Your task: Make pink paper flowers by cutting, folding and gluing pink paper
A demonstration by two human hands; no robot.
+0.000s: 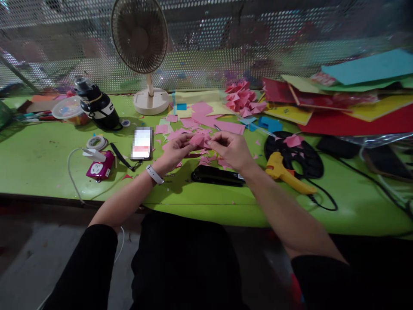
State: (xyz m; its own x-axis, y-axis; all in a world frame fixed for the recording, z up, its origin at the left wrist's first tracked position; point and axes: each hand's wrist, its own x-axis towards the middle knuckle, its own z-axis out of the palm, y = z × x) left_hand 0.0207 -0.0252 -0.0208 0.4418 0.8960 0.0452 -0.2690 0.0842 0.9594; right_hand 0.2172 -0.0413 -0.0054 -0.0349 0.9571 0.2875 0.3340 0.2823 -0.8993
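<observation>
**A:** Where's the pink paper (199, 140) right now?

**B:** It's pinched between both hands, just above the green table (38, 159). The left hand (176, 150) has its fingers closed on one edge and the right hand (230, 148) is closed on the other.

**A:** What could go wrong?

**B:** It's a small piece with two grips pulling at it, so I'd judge a hard tug could tear it or skew a crease. If it slipped, it would drop among the scraps (206, 161) (same pink, easy to lose).

**A:** Anything else close by?

**B:** The stapler (217, 175) lies just under the wrists, and the glue gun (284, 172) sits near the right forearm — a careless sweep might knock either one or snag the cord.
</observation>
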